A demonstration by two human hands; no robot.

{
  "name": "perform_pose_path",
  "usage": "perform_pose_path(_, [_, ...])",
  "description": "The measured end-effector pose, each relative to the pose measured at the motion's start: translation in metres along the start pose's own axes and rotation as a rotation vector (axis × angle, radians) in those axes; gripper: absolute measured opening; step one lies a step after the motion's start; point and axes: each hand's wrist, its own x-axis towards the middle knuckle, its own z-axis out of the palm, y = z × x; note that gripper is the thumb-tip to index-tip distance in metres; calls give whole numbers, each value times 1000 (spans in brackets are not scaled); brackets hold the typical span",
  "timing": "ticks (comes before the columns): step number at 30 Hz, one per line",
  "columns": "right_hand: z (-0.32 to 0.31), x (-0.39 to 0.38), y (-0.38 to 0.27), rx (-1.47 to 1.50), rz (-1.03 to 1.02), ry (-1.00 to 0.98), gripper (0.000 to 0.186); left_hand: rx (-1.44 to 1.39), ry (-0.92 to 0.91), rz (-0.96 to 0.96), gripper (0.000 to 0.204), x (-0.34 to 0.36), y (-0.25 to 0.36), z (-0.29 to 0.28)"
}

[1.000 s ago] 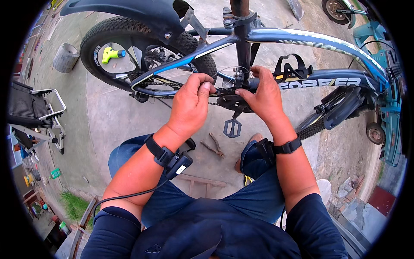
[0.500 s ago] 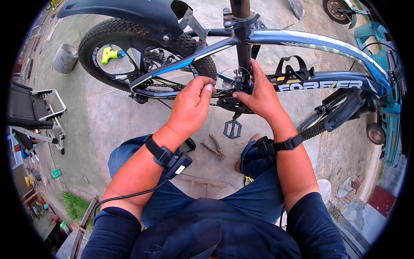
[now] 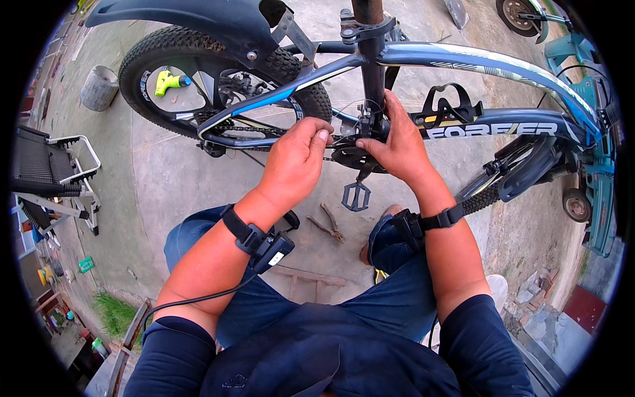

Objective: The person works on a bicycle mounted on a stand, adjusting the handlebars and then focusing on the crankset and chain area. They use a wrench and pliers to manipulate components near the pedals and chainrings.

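A dark blue-grey bicycle (image 3: 463, 57) stands across in front of me. My left hand (image 3: 294, 155) is closed in a pinch just left of the seat tube (image 3: 372, 73), on a thin cable (image 3: 344, 107) that curves toward the front derailleur (image 3: 365, 122). My right hand (image 3: 400, 142) wraps the lower seat tube from the right, its fingers behind the tube and its thumb in front, close to the derailleur. Below both hands are the dark chainring (image 3: 350, 157) and a black pedal (image 3: 356, 197). The cable's end is hidden in my left fingers.
A yellow-green power tool (image 3: 170, 82) shows through the rear wheel (image 3: 135, 53). A bottle cage (image 3: 456, 109) sits on the down tube. Twigs (image 3: 325, 225) lie on the concrete. A grey cylinder (image 3: 100, 88) and folding chair (image 3: 49, 162) stand left, a teal vehicle (image 3: 598, 192) right.
Almost nothing differs. Both hands keep the same places, and the bicycle appears very slightly shifted in the picture.
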Motion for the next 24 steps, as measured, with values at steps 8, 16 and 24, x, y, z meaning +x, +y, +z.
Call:
perform_pose_path(8, [1, 0, 3, -32, -13, 12, 100, 34, 7, 2, 16, -1, 1, -1])
perform_pose_path(16, [1, 1, 8, 4, -8, -9, 103, 26, -9, -116, 18, -2, -4, -1])
perform_pose_path(24, [-3, 2, 7, 30, 10, -61, 105, 37, -89, -318, 26, -1, -42, 19])
